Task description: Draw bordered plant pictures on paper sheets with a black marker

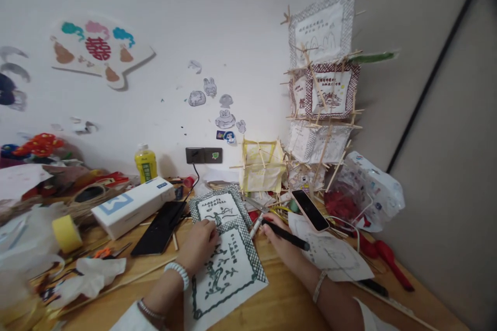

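At the left of the wooden table [281, 302], a yellow tape roll [67, 234] stands near crumpled white paper [101, 275]. Right of it, a long white box [134, 208] lies askew, with a yellow drink bottle [146, 164] behind it toward the back edge and a flat black slab [160, 228] just beside it.

The left hand [199, 245], fingers curled, rests on the upper left part of a patterned-border sheet [224, 269]; whether it pinches the paper cannot be told. This sheet, inked with a leafy plant and writing, lies mid-table toward the near edge, overlapping a similar bordered sheet [217, 207] behind. Farther back stands a yellow-edged stick frame [262, 167].

Right of the sheets, the right hand [279, 247] grips a black marker [287, 235], well apart from the left hand. Beyond it a smartphone [310, 210] partly covers a faintly drawn sheet [337, 258]; a tall paper-and-stick tower [330, 88] rises at the back right corner, and a clear plastic bag [375, 191] sits toward the right edge.
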Demonstrator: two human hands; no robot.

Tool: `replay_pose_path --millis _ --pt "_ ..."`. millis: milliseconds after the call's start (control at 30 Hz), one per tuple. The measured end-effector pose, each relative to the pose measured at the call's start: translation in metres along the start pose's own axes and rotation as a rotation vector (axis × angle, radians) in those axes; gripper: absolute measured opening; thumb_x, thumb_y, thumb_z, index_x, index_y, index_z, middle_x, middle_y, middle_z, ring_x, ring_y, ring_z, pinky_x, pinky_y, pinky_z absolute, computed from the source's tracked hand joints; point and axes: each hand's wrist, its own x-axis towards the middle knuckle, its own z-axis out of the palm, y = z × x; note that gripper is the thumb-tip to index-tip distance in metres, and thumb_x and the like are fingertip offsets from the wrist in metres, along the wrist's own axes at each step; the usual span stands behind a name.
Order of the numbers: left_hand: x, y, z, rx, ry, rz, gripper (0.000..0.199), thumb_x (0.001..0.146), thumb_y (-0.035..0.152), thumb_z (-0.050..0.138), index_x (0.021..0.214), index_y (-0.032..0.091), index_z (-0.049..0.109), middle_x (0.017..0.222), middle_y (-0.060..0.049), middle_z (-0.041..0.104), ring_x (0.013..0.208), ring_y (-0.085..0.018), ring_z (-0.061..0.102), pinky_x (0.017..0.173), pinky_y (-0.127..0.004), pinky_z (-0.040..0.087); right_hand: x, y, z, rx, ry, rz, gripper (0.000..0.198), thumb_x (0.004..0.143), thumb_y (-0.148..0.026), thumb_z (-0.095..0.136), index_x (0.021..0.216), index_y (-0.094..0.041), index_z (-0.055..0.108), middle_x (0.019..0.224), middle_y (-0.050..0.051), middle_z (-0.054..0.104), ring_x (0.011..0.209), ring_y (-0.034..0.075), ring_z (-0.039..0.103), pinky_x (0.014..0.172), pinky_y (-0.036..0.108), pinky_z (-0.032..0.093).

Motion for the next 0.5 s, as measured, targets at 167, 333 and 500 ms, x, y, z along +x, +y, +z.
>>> replay_pose_path --millis 167,333,500 --pt "0.001 0.0 0.0 -0.152 0.078 -0.069 0.017 0.075 0.017 0.059 0.092 0.017 0.06 0.081 -0.009 0.064 0.086 -0.027 0.058 0.077 -0.033 0.039 0.001 0.003 0.0 -0.005 0.001 -0.02 0.028 0.086 -0.037 0.052 0.109 -0.023 0.061 0.093 0.005 0.069 0.088 0.023 0.065 0.074 0.034 0.052" --pt "0.005 -0.003 -0.006 -0.418 0.161 -0.102 0.012 0.077 0.027 0.049 0.067 0.022 0.053 0.07 -0.002 0.063 0.072 -0.022 0.059 0.07 -0.029 0.043 0.005 0.012 0.005 0.022 0.063 -0.05 0.032 0.084 -0.043 0.053 0.105 -0.019 0.063 0.1 0.009 0.069 0.093 0.026 0.065 0.084 0.039 0.051" --pt "-0.003 -0.005 -0.002 -0.682 0.341 -0.221 0.03 0.08 0.052 0.039 0.08 0.023 0.048 0.077 -0.003 0.06 0.079 -0.025 0.058 0.072 -0.033 0.047 0.005 0.016 0.009 0.178 0.036 0.052 0.042 0.089 -0.052 0.043 0.113 -0.019 0.053 0.087 0.009 0.071 0.065 0.021 0.067 0.063 0.036 0.055"
